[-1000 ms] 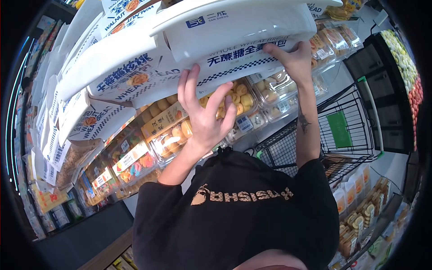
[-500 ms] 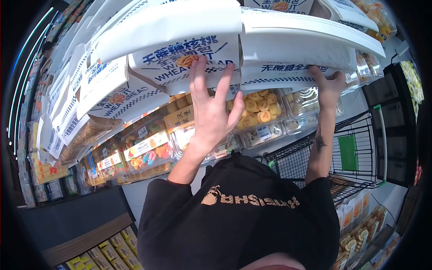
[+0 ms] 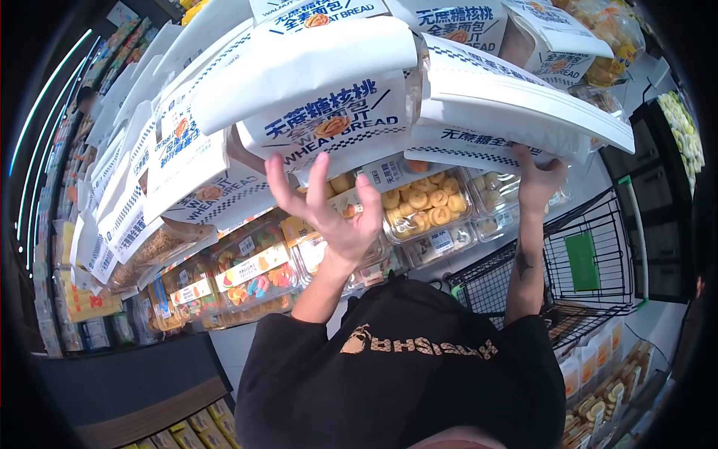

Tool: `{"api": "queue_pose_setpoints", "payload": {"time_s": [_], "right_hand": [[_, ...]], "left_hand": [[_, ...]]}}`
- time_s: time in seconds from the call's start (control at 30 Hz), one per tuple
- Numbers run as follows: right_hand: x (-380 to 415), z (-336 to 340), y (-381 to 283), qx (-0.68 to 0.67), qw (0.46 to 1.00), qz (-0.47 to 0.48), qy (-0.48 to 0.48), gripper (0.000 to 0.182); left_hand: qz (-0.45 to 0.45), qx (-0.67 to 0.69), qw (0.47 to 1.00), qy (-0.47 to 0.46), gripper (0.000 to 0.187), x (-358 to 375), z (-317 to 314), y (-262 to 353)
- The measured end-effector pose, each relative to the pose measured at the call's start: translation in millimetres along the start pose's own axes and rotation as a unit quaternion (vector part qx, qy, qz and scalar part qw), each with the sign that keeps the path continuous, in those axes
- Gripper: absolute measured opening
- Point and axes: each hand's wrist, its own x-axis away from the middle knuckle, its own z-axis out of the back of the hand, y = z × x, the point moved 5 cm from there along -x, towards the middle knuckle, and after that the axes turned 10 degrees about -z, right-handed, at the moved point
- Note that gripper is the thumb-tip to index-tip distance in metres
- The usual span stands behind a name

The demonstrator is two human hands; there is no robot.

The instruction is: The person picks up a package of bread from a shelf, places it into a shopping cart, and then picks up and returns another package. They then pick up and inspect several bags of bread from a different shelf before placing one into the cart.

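My left hand (image 3: 329, 213) is open, its fingers spread and raised just below a white paper bag of walnut wheat bread (image 3: 329, 127). That bag stands upright, with blue lettering and a walnut picture on its front. My right hand (image 3: 540, 178) has its fingers curled against the lower front of another white bread bag (image 3: 516, 105), which leans forward over its own printed front. Below the bags, clear boxes of yellow round cookies (image 3: 425, 203) and colourful gummy sweets (image 3: 258, 269) sit stacked on the shelf.
More white bread bags (image 3: 183, 168) crowd the left side of the display, with others (image 3: 464, 26) behind. A black wire shopping cart (image 3: 583, 258) with a green panel stands at my right. Low shelves with yellow packs (image 3: 198, 426) are at the lower left.
My left hand has drawn down and away from the walnut bread bag's front. My right hand stays at its bag, whose top now shows more. The view has shifted slightly upward.
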Motion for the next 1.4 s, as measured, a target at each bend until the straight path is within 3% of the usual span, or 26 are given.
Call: {"api": "queue_pose_setpoints", "payload": {"time_s": [0.27,0.33,0.6,0.73,0.87,0.93,1.07,1.1,1.2,1.27,1.33,1.4], "right_hand": [[5,1,11,-0.026,0.998,0.012,0.054,0.033],[4,4,17,-0.001,0.998,-0.022,0.051,0.028],[5,7,17,0.043,0.998,-0.006,0.053,0.031],[2,10,26,0.029,0.997,-0.018,0.066,0.035],[-6,19,41,0.01,0.994,-0.06,0.089,0.034],[-6,15,32,-0.017,0.995,-0.05,0.084,0.035],[-4,9,21,-0.016,0.999,-0.02,0.043,0.041],[-9,17,33,-0.027,0.995,-0.071,0.063,0.045],[-10,14,31,-0.046,0.998,-0.01,0.03,0.047],[-16,25,45,-0.019,0.994,-0.074,0.077,0.048],[-17,24,44,-0.037,0.993,-0.089,0.065,0.048],[-18,20,43,-0.059,0.995,-0.08,0.027,0.052]], "left_hand": [[0.144,0.016,0.989,-0.039,0.069,17,5,-17],[0.169,0.1,0.98,-0.009,0.07,20,6,-24],[0.104,0.094,0.986,-0.085,0.066,8,30,-18],[0.011,-0.061,0.997,0.042,0.06,31,84,-34],[0.143,-0.109,0.978,-0.108,0.059,35,88,-64],[0.096,-0.153,0.971,-0.156,0.055,39,76,-64],[0.076,-0.052,0.968,-0.233,0.05,40,63,-54],[0.071,-0.047,0.976,-0.2,0.05,41,69,-56],[0.03,-0.111,0.992,-0.046,0.051,45,115,-66],[0.078,-0.223,0.97,0.06,0.048,50,159,-73],[0.123,-0.313,0.936,0.105,0.051,53,197,-87],[0.166,-0.285,0.942,0.059,0.058,53,208,-103]]}}
